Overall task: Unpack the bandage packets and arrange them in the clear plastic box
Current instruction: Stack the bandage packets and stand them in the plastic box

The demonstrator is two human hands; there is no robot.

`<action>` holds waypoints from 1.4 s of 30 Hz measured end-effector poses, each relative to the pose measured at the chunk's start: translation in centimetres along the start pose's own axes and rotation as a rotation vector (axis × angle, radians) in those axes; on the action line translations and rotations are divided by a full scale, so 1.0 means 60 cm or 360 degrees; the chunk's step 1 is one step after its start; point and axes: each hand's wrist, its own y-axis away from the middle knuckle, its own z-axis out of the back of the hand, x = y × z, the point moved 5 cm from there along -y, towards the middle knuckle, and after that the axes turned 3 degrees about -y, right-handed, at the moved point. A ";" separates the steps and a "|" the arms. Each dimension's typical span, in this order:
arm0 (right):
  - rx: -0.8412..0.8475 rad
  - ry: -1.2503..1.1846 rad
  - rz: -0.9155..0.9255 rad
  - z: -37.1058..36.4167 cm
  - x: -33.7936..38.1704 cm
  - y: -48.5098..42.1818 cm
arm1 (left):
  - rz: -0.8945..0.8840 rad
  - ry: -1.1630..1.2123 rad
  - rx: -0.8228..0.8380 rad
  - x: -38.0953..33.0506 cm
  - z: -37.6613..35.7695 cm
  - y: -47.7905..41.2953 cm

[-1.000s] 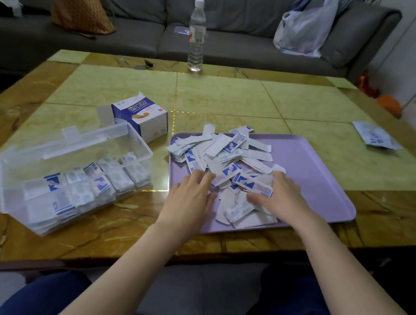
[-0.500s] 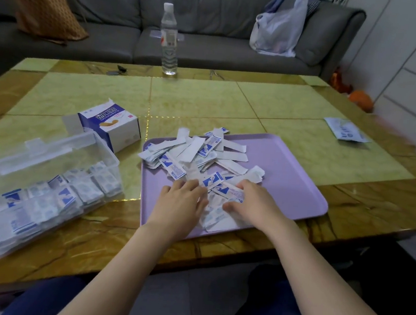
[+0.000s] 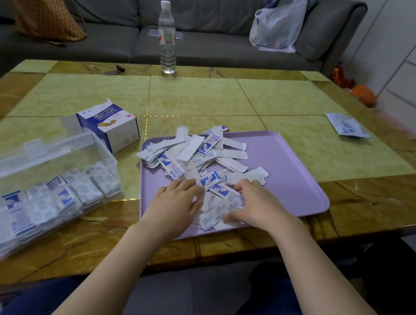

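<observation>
Paper bandage packets (image 3: 202, 156) are lying heaped on the tray (image 3: 291, 173) at lower centre, left hand (image 3: 174, 205) pressing flat-fingered, right hand (image 3: 258, 208) curling round a loose bunch that is risking spilling short of the clear plastic box (image 3: 49, 153) at left.

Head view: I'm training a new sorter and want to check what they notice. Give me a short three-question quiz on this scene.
1. True or false: the clear plastic box already holds bandage packets.
2. The loose packets lie mostly on: A) the purple tray B) the sofa C) the floor.
3. What stands near the far edge of the table?

Key: 1 true; 2 A; 3 a water bottle.
</observation>
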 end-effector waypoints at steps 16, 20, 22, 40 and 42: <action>0.0020 -0.0528 -0.0043 0.014 -0.009 -0.008 | -0.0034 0.0037 -0.0047 0.009 0.000 0.004; -0.0009 -0.0575 -0.0077 0.012 -0.009 -0.009 | -0.0048 0.0015 -0.0055 0.008 0.000 0.004; 0.0004 -0.0469 -0.0050 0.007 -0.010 -0.013 | -0.0046 0.0023 -0.0055 0.008 -0.001 0.003; -0.0956 -0.0806 0.0457 0.062 0.044 0.008 | 0.0184 0.0743 -0.0618 0.029 0.042 0.010; -0.0877 -0.0774 0.0555 0.048 0.061 0.005 | 0.0101 0.0769 -0.0731 0.028 0.052 0.013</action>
